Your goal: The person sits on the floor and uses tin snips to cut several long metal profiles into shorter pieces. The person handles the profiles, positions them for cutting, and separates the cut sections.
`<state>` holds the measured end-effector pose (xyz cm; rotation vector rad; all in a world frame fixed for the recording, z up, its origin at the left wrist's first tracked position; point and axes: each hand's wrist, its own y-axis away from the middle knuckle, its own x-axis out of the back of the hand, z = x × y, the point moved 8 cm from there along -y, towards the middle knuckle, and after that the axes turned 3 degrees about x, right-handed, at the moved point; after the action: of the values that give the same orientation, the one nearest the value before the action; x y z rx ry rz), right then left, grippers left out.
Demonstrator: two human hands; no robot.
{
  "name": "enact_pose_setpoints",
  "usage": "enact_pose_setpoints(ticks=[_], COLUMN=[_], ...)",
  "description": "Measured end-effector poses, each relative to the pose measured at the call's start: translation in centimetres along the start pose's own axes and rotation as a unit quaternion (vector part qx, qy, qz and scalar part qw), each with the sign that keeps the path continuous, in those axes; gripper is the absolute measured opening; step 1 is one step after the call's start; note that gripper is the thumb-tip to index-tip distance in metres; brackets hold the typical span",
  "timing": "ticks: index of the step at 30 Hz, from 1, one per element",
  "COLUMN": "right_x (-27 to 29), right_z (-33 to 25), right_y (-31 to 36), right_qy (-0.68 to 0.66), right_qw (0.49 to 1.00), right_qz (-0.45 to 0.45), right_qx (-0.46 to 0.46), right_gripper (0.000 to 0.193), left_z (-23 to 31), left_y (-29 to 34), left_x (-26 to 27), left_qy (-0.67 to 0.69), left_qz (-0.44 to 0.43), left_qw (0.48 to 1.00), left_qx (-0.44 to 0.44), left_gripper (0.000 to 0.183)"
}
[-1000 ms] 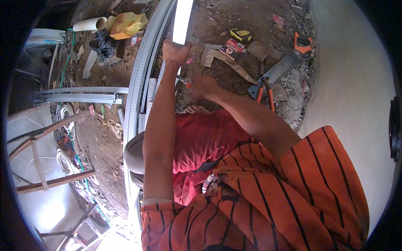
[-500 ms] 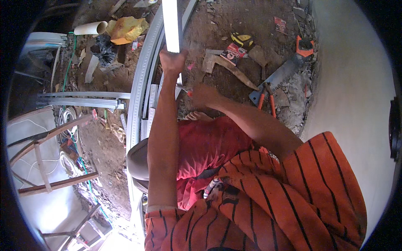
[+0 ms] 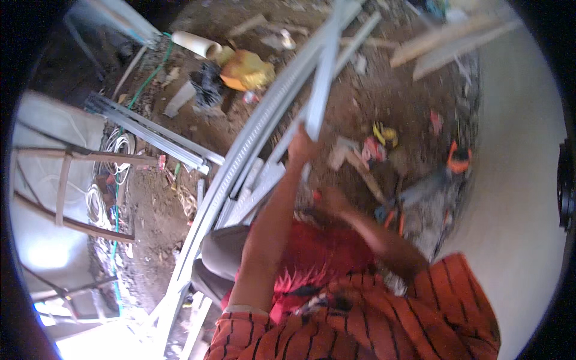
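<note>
My left hand (image 3: 302, 146) is closed around the lower end of a long pale metal channel (image 3: 324, 81), which stretches away from me toward the top of the view. Just to its right and nearer my lap is my right hand (image 3: 333, 201), blurred, its fingers curled round a small red-handled tool (image 3: 317, 194). Only a bit of red shows, so the tool's kind is unclear. More long metal profiles (image 3: 258, 141) lie on the ground along my left side, passing beside my knee.
To the right lie a hammer (image 3: 367, 174), a handsaw (image 3: 427, 185) with an orange handle, and red-handled pliers (image 3: 393, 219), near a pale wall (image 3: 510, 180). A yellow tape measure (image 3: 386, 134) is beyond. Planks (image 3: 444, 42) lie far right; wooden frames (image 3: 66, 186) and coiled cable (image 3: 99, 204) are left.
My view has swung, so the ground and tools appear rotated and planks show at the far right. The left hand keeps its grip on the channel, which now slants across the other profiles.
</note>
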<state>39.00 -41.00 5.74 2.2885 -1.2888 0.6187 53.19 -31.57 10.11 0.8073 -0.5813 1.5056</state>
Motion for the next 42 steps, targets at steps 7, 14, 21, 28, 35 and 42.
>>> enact_pose_setpoints(ticks=[7,14,21,28,35,42], right_x=[-4.0,-0.6,-2.1,-3.5,-4.2,-7.5], right_z=[5.0,0.3,0.0,-2.5,-15.7,-8.9], right_y=[1.9,-1.2,-5.4,-10.3,-11.5,-22.1], right_qy=[0.014,0.100,0.183,0.252,0.235,0.341], right_qw=[1.000,0.994,0.979,0.953,0.949,0.854], right_qz=[0.022,-0.050,-0.052,-0.040,-0.122,-0.008], right_qx=[0.008,0.015,0.076,0.162,0.173,0.393], right_gripper=[0.033,0.039,0.047,0.057,0.048,0.040], left_z=[2.3,8.1,12.6,-20.8,-40.6,-37.7], left_y=[2.9,1.8,9.1,22.3,39.3,36.0], left_x=[-3.1,6.9,27.1,36.0,15.2,13.7], left_qy=[-0.039,0.156,0.298,0.428,0.446,0.693], left_qz=[-0.104,0.028,0.066,0.505,0.585,0.468], left_qw=[0.993,0.987,0.936,0.745,0.521,0.433], left_qx=[0.025,-0.005,-0.174,0.081,0.432,0.337], left_gripper=[0.082,0.079,0.060,0.053,0.052,0.045])
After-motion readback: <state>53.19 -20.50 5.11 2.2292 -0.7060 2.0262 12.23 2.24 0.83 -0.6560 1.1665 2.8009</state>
